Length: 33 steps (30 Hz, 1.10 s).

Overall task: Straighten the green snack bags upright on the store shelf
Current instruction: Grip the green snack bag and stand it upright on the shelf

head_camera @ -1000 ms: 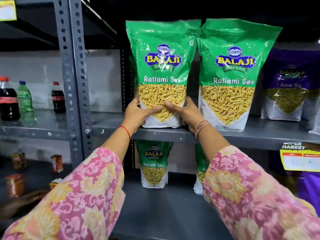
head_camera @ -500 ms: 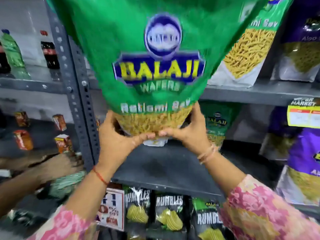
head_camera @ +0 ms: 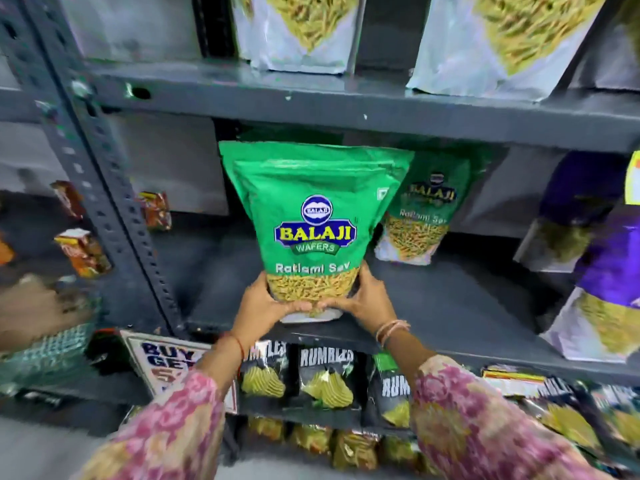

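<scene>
Lowered from the upper shelf, the green Ratlami Sev bag (head_camera: pixel 313 220) now stands upright at the middle shelf (head_camera: pixel 450 306) front edge, left hand (head_camera: pixel 265 303) and right hand (head_camera: pixel 367 299) clasping its base. Release remains; the bag behind (head_camera: pixel 420 216) appears upright.

Grey metal shelves (head_camera: pixel 346 98) with a holed post (head_camera: pixel 114 216), pale wall (head_camera: pixel 166 168) behind, grey floor (head_camera: pixel 52 445) below, soft light

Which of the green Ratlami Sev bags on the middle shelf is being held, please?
The large green Ratlami Sev bag at the front, gripped at its base by the left hand and right hand. The smaller-looking green bag behind it stands untouched.
</scene>
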Tool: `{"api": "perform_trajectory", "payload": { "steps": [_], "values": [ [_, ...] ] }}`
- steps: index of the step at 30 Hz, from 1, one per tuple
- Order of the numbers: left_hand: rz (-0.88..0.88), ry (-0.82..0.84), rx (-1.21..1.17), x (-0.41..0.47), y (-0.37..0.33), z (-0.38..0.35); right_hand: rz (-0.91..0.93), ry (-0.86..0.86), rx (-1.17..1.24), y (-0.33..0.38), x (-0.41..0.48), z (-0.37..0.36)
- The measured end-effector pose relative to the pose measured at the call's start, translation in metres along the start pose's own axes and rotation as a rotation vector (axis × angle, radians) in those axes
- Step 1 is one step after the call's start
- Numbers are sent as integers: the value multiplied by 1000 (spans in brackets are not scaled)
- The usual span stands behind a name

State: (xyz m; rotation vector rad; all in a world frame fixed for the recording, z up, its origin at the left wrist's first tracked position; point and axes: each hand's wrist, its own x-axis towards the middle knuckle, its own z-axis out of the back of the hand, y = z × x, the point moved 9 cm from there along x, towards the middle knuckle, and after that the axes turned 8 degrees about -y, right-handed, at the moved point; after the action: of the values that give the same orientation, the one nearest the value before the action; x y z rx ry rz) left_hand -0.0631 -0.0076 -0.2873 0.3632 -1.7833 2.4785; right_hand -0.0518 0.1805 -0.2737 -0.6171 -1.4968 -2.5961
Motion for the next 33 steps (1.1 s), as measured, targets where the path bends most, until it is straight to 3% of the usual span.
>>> {"api": "perform_trajectory", "payload": {
  "steps": [5,12,26,33],
  "values": [
    [84,150,-114,41,18,-27,-117,-30,30,-32,26,-14],
    [139,222,-216,71,30,-42,-160,-101,44,-53,41,-26],
    [189,241,-198,78,45,-47,-199,-106,36,-64,41,-31],
    [219,170,-270,68,56,-44,-208,1,83,-61,44,-42]
  ]
}}
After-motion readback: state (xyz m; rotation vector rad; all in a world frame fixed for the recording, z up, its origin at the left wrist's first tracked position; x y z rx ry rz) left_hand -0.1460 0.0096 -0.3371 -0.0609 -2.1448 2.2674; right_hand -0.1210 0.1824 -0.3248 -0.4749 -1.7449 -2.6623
